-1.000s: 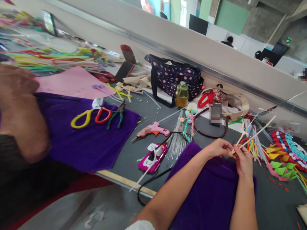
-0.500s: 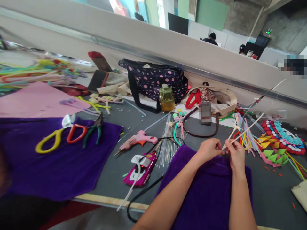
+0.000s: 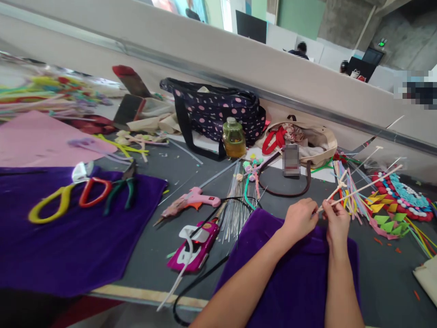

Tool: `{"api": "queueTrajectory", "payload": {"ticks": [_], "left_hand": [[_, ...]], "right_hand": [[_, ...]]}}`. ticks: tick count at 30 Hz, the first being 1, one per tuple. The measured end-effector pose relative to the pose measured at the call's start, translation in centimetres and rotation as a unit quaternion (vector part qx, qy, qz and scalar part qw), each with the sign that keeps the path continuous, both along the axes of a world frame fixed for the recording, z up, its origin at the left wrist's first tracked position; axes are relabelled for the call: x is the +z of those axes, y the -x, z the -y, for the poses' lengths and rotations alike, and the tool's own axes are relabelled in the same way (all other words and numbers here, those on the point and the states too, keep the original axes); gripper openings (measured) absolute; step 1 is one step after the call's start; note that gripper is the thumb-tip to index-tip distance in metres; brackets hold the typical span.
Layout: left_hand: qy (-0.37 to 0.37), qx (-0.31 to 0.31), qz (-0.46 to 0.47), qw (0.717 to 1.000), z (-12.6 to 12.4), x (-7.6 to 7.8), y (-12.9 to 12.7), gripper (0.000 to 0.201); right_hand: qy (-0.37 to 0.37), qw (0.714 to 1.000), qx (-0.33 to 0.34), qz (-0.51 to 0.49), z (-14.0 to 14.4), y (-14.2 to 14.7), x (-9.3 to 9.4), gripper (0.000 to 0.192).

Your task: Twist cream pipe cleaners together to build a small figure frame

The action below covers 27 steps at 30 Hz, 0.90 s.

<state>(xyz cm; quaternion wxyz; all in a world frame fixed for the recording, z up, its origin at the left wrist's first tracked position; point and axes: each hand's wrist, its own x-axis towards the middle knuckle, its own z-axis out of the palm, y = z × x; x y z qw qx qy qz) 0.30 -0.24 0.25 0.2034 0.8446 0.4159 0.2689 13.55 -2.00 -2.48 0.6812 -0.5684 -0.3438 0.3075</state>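
A cream pipe cleaner (image 3: 358,189) is pinched at its near end between both hands, held just above the purple cloth (image 3: 290,282) toward the near right of the desk (image 3: 164,237). From the pinch it runs up and to the right as a long straight stem, with a shorter strand of the same colour crossing it a little way along. It looks very light and thin, a fuzzy wire that should bend readily and keep a kink, so it is best held close to the spot being worked, as now; a grip far out on the free end would likely let it flex and wobble.

The left hand (image 3: 300,217) has its fingers closed on the stem's end from the left; the right hand (image 3: 336,218) has thumb and forefinger closed on it from the right, the fingertips almost meeting.

Just beyond the hands lies a bundle of coloured pipe cleaners (image 3: 351,191), and further right a red, white and blue beaded piece (image 3: 406,198). To the left are thin wire stems (image 3: 235,209), a pink glue gun (image 3: 191,200) and, on another purple cloth, pliers (image 3: 119,193).
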Motion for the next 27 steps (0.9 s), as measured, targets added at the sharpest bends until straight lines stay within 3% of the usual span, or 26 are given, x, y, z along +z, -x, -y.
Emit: {"api": "queueTrajectory", "payload": {"ticks": [27], "left_hand": [[0.017,0.011,0.007,1.0,0.54,0.43,-0.19,0.015]], "right_hand": [[-0.019,0.999,-0.042,0.025,0.41,0.49,0.5,0.032]]}}
